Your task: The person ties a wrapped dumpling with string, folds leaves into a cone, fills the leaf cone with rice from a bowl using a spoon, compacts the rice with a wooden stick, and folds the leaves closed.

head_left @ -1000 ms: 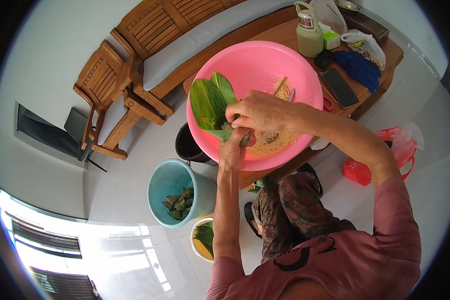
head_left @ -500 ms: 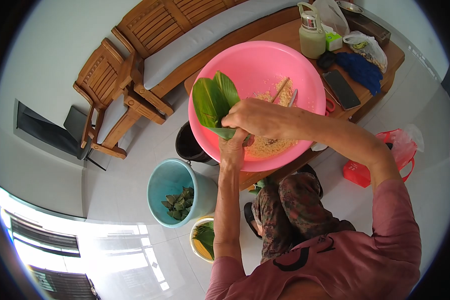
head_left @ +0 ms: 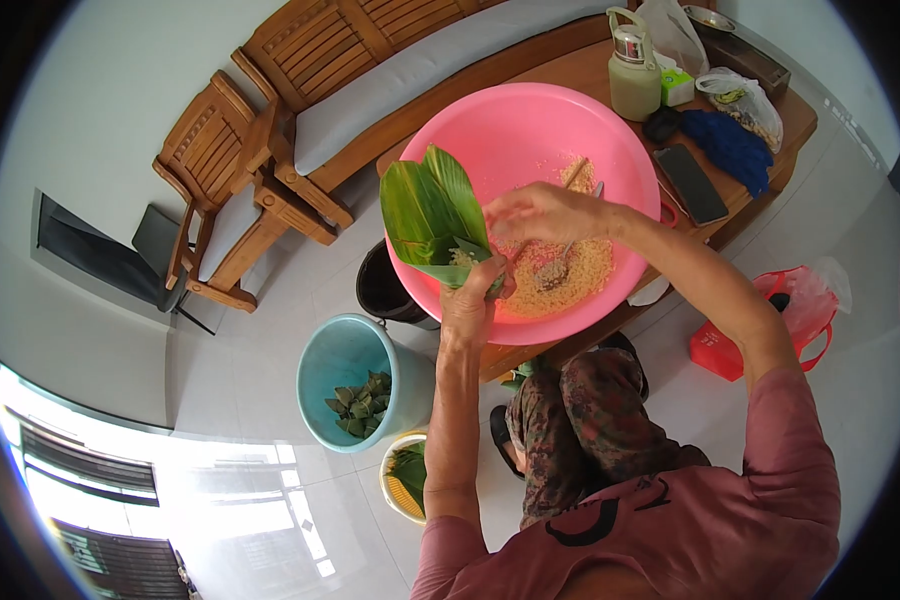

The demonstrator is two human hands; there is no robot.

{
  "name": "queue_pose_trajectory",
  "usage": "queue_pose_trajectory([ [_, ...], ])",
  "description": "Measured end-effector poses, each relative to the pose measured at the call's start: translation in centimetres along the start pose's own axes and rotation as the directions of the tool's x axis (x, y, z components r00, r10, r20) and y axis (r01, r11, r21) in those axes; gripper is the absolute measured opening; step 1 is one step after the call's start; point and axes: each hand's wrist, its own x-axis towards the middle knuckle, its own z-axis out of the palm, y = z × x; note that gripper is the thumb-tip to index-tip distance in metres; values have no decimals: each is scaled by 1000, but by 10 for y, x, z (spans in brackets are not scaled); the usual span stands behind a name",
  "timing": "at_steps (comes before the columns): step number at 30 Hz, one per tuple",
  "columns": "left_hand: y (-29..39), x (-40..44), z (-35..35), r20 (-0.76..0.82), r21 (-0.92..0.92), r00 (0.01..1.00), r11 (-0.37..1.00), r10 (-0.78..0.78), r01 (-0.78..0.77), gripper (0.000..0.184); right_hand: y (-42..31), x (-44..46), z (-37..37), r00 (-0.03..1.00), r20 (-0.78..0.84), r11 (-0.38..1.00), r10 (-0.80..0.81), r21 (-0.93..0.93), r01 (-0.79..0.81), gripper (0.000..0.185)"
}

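My left hand [head_left: 469,303] is closed around the bottom of a cone of green leaves [head_left: 425,208], held over the left rim of a pink basin [head_left: 490,110]. Pale rice [head_left: 461,257] shows inside the cone's mouth. Just right of the leaves, my right hand [head_left: 532,212] hovers over the basin with its fingers loosely apart and nothing visible in them. Below it, loose rice grains [head_left: 592,262] cover part of the basin floor. A metal spoon [head_left: 554,272] lies in that rice, and a wooden stick [head_left: 576,172] leans nearby, partly behind my right hand.
A blue bucket [head_left: 310,345] with several leaf-wrapped bundles [head_left: 358,404] stands on the floor left of my arm. Near it are a yellow-and-white basket [head_left: 395,490] of leaves and a black bin [head_left: 382,285]. The wooden table [head_left: 705,235] also carries a phone [head_left: 690,185] and a flask [head_left: 634,85].
My right hand has come away from the leaf cone, moving right, and its fingers have loosened. Rice inside the cone and the spoon in the basin now show. My left hand keeps its hold.
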Motion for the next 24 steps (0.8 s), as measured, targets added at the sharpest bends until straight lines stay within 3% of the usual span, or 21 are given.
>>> queue_pose_trajectory([
  [5, -4, 1, 7, -17, 44, 999, 998, 33, -33, 16, -23, -1, 6, 982, 169, 993, 86, 71, -100, 33],
  [8, -7, -1, 6, -31, 60, 999, 997, 41, -39, 18, -34, -3, 10, 982, 185, 973, -23, 230, -21, 29],
  [11, -10, -3, 10, -17, 104, 998, 993, 60, -57, 21, -33, -1, 15, 989, 116, 995, 89, -58, -83, 24],
  [14, -9, -4, 13, -2, 135, 998, 989, 62, -62, 24, -31, 1, 18, 987, 15, 966, 162, -205, -156, 21],
  [17, -11, -4, 13, 25, 121, 998, 991, 52, -54, 24, -31, 2, 21, 995, -2, 966, 102, -238, -100, 21],
  [20, -12, -4, 13, 27, 48, 999, 998, 30, -31, 22, -37, 4, 23, 989, 6, 958, 151, -247, -145, 24],
  [23, -11, -6, 16, -5, -8, 1000, 1000, 14, -14, 19, -37, 5, 24, 999, 22, 975, -47, 220, 41, 38],
  [24, -10, -7, 16, -3, -19, 1000, 1000, 2, -2, 18, -34, 5, 23, 997, 77, 973, 1, 229, -19, 40],
])
